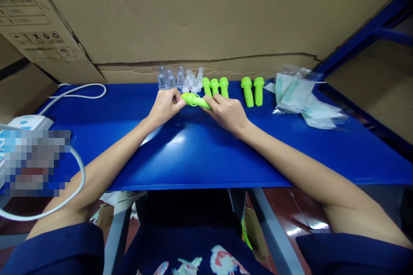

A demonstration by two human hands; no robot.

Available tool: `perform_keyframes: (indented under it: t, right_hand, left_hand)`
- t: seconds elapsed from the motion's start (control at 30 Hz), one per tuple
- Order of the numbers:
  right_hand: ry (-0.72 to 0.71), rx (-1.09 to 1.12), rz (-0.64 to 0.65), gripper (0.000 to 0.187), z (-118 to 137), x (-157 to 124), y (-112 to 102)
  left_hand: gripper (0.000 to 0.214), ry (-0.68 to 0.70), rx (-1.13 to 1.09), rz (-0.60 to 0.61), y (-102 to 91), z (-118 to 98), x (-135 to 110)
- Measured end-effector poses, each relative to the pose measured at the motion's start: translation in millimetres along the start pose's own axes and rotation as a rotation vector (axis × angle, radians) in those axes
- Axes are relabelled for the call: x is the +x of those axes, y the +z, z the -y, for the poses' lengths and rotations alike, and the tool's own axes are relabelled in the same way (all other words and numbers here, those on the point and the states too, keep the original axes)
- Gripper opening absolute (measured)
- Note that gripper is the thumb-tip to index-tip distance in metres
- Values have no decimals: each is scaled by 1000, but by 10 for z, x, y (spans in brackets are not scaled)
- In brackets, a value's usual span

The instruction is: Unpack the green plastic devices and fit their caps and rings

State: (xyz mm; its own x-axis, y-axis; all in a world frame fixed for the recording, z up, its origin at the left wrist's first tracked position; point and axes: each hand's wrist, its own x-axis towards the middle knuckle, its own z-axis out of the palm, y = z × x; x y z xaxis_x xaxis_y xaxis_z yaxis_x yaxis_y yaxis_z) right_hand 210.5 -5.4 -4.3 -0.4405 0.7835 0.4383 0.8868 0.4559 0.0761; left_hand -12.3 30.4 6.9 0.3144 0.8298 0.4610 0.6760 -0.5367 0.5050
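Observation:
Over the back middle of the blue table, a lime-green flashlight-shaped tube [197, 101] lies nearly level between my two hands. My right hand [227, 114] is wrapped round its right end. At the left end, the fingers of my left hand [166, 104] pinch close to the tip, where a bit of yellow shows; what exactly they grip there is partly hidden. A loop-like band sits round the tube near that tip. Just behind my hands stand several clear capped plastic pieces [171, 79] and a few more lime-green tubes [223, 87].
Two more green tubes [248, 92] lie further right, beside clear plastic packets [295, 94] with pale contents. On the left are a white power strip [29, 122], a white cable [80, 90] and a blurred-out object. A cardboard wall [200, 17] closes off the back of the table [200, 154].

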Motion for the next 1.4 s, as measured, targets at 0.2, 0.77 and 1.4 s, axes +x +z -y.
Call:
perform_keyframes:
  t: [0.2, 0.77, 1.4]
  right_hand:
    - [-111, -78, -84, 55, -212, -18, 162]
    - [383, 63, -174, 44, -1104, 44, 172]
    - [592, -61, 52, 39, -977, 34, 228]
  left_hand:
    - [11, 76, -118, 73, -2, 28, 13]
    - [22, 164, -289, 134, -87, 304, 39]
    - [25, 217, 188, 249, 62, 304, -45]
